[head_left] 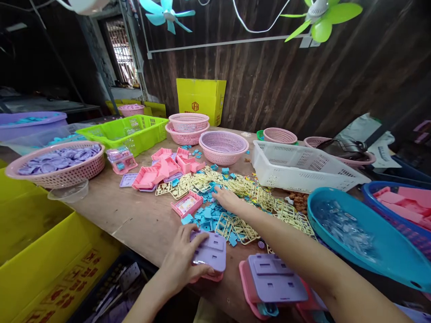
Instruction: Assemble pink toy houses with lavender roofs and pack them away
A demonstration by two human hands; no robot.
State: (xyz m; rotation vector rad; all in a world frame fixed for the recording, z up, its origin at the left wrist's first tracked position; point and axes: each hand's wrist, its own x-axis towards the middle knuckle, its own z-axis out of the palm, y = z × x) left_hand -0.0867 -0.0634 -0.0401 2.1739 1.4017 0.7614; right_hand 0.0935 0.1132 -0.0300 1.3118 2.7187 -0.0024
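Observation:
My left hand [183, 258] is wrapped round a small plastic box with a purple base [215, 251] and a pink lower part, at the table's front edge. My right hand [227, 198] reaches forward, its fingers bent together on a small blue plastic piece [213, 187] in the pile. Whether that piece is lifted I cannot tell. Loose blue pieces [207, 215] lie between my hands, among cream-coloured moulded frames [266, 195]. A pink tray with a printed card [187, 204] rests left of them. Under my right forearm stands another purple and pink box [276, 280].
Pink open boxes [146, 177] lie in a heap behind. Around stand a basket of purple parts [97, 159], a green crate [148, 134], stacked baskets [224, 155], a white crate [303, 175] and a blue basin with clear parts [387, 260]. A yellow carton [84, 251] is at lower left.

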